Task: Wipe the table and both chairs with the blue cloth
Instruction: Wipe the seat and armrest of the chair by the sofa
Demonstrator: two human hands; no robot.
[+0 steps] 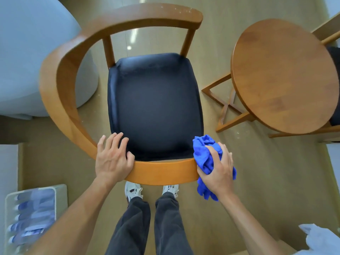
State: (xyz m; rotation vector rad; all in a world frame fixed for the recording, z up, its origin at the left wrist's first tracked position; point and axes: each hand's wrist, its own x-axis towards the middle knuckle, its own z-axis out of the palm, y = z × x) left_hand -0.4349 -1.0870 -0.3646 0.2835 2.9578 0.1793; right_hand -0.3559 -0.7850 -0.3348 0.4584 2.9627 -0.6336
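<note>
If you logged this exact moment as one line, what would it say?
step: wiping chair frame | left hand: resting on wooden rail | right hand: holding blue cloth against rail end | table: beside chair

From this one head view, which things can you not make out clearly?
- Second chair: cut off by the right edge and hidden behind the round table.
- Tray of bottles: blurred, labels unreadable.
- Blue cloth: partly covered by the right hand.
- White thing, bottom right: cut off.
</note>
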